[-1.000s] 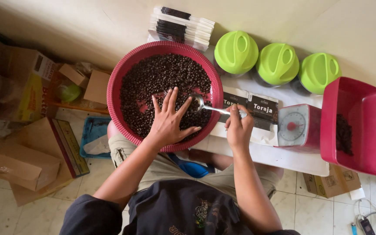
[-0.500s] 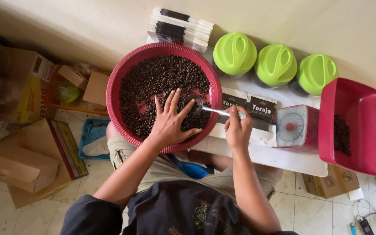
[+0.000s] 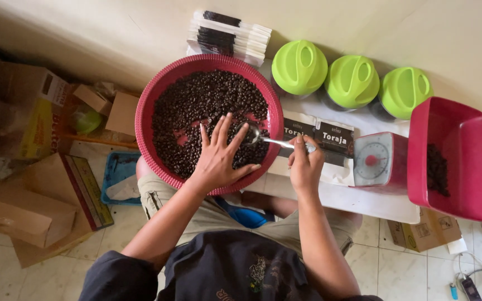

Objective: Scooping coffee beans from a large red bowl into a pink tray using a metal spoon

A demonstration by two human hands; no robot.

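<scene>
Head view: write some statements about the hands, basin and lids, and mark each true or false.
1. The left hand lies spread on the coffee beans in the round red basin. True.
2. The right hand holds a knife. False: a metal spoon.
3. Three green lids stand in a row. True.
4. The red tub is brim-full of beans. False: only a small heap.

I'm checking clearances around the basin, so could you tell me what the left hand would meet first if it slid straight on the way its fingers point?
Most likely the coffee beans: the left hand lies spread inside the red basin, fingers pointing toward its far side. Beyond them comes the far rim. The spoon lies just beside that line.
</scene>
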